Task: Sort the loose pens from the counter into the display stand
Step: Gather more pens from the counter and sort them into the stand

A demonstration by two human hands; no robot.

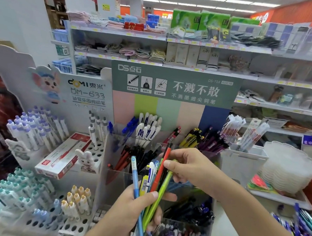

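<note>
Part-way through: you have a handful of pens yet to sort.

Your left hand (138, 206) grips a bunch of pens (153, 181) in front of the display stand (173, 86), while your right hand (187, 167) pinches the red pen (162, 165) out of it. The far compartments already hold sorted pens; more seem to lie on the counter (223, 229) at near right, though blurred.
</note>
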